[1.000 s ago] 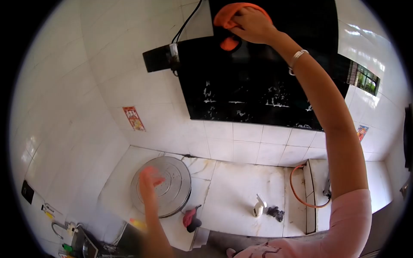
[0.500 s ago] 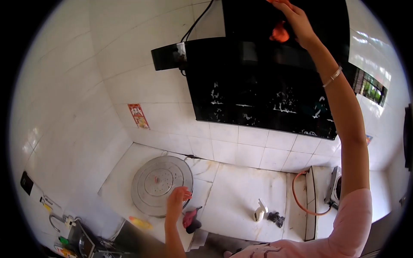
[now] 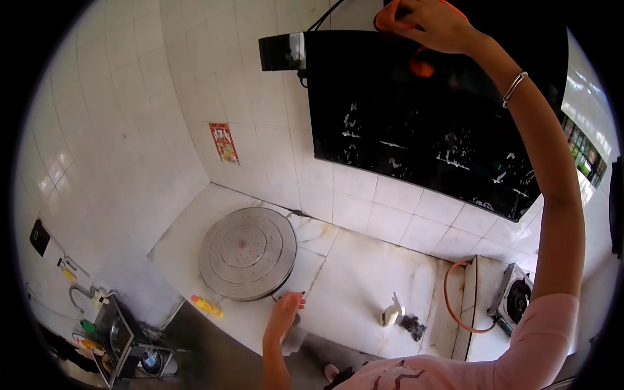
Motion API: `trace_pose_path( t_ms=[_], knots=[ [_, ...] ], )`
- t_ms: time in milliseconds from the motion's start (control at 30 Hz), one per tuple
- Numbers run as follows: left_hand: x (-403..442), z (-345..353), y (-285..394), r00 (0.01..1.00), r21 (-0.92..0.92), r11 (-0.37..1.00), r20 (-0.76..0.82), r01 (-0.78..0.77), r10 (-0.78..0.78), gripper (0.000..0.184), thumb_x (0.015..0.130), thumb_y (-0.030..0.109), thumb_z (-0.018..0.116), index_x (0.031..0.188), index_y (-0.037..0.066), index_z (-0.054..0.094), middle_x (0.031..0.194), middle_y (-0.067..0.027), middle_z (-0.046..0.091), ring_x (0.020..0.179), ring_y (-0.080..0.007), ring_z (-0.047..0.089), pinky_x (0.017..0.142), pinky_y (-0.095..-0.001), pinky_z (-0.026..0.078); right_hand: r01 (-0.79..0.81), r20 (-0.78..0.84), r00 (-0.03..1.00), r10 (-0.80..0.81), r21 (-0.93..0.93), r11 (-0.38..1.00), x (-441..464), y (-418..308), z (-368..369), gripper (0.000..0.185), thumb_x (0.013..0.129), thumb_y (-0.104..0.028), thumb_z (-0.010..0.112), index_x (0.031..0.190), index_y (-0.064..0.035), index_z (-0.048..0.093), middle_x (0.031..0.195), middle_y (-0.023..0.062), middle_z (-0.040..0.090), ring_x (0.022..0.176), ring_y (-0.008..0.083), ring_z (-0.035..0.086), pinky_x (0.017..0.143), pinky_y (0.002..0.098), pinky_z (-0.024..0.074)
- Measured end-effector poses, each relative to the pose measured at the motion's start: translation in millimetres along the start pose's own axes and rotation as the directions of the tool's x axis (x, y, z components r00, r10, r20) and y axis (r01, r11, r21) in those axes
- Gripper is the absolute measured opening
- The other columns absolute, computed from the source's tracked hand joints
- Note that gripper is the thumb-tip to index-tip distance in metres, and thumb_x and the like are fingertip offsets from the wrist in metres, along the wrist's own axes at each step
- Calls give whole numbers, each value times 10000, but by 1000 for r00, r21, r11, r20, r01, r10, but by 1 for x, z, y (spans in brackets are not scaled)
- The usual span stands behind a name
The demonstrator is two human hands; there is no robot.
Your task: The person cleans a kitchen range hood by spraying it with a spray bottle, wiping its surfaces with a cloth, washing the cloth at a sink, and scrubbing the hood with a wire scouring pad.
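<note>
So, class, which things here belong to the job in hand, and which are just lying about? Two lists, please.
Job, it seems:
cloth, held in the right hand
hood, behind the cloth

Apparently just lying or standing about:
metal disc
yellow bottle
dark wad
stove
hose

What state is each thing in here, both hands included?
Orange cloth: bunched in the right hand
Left hand: fingers curled, contents unclear
Range hood: glossy, with white streaks
Round metal disc: lying flat, speckled
Yellow bottle: lying down
Stove: no flame visible
Orange hose: curved
Dark clump: crumpled
</note>
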State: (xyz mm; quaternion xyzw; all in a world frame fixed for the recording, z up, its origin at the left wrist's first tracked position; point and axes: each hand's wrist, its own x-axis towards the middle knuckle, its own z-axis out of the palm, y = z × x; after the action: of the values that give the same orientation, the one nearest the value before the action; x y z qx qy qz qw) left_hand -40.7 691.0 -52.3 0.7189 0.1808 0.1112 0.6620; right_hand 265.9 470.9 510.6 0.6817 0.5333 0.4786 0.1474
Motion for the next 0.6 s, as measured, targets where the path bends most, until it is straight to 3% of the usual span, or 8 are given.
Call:
trace_pose_path(
  t_ms=[200,267,300,433,500,533,567,600],
  knots=[
    [-29,7,-16,999,-43,998,-2,48,-48,315,1011,259,482,1143,-9,582,968,-70,645,857,-134,608,790,-264,492,-41,11,999,40,295,955,-6,-5,3,332,933,-323,504,973,-54,695,904,81,675,998,241,593,917,345,446],
    [-41,5,-20,996,-23,996,32,82,-81,301,1009,255,481,1152,8,578,971,-53,646,873,-127,602,790,-266,480,-471,266,854,447,34,881,-18,23,16,411,941,-299,544,1299,-97,563,1136,93,623,992,220,624,863,368,488],
    [-48,4,-23,997,-26,997,17,79,-79,301,1009,255,481,1152,8,578,971,-53,646,873,-127,602,790,-266,480,-464,257,861,439,43,885,-31,33,14,411,941,-299,544,1299,-97,563,1136,93,623,992,220,624,863,368,488],
    [-65,-1,-43,992,-88,989,-35,121,-124,266,991,209,491,1070,-24,592,950,-90,659,855,-150,643,761,-272,517,-311,188,950,250,659,684,-107,86,-18,551,922,-427,533,1346,-75,526,1257,112,569,1082,212,606,931,361,481],
    [-68,0,-50,988,-78,986,-35,147,-150,267,990,209,491,1072,-23,593,952,-84,656,864,-145,637,765,-272,516,-203,132,974,184,869,451,-139,93,-27,627,912,-491,527,1369,-64,508,1318,121,542,1127,208,596,965,358,477],
    [-67,1,-50,989,-87,986,-29,143,-146,275,992,223,495,1074,-19,596,948,-78,653,859,-139,630,769,-269,514,-203,132,974,186,871,448,-144,87,-24,627,912,-491,527,1369,-64,508,1318,121,542,1127,208,596,965,358,477],
    [-65,1,-50,990,-98,986,-29,138,-141,283,994,236,498,1076,-16,598,944,-71,651,854,-133,624,772,-267,511,-284,71,880,470,871,400,-145,77,-16,587,946,-473,486,1366,-64,511,1337,110,533,1140,196,589,960,355,478],
    [-63,3,-49,988,-100,985,-46,141,-146,283,994,236,498,1076,-16,598,944,-71,651,854,-133,624,772,-267,511,-340,12,708,706,882,326,-143,68,-10,552,981,-456,445,1363,-65,514,1356,98,525,1152,184,581,955,352,480]
  ],
)
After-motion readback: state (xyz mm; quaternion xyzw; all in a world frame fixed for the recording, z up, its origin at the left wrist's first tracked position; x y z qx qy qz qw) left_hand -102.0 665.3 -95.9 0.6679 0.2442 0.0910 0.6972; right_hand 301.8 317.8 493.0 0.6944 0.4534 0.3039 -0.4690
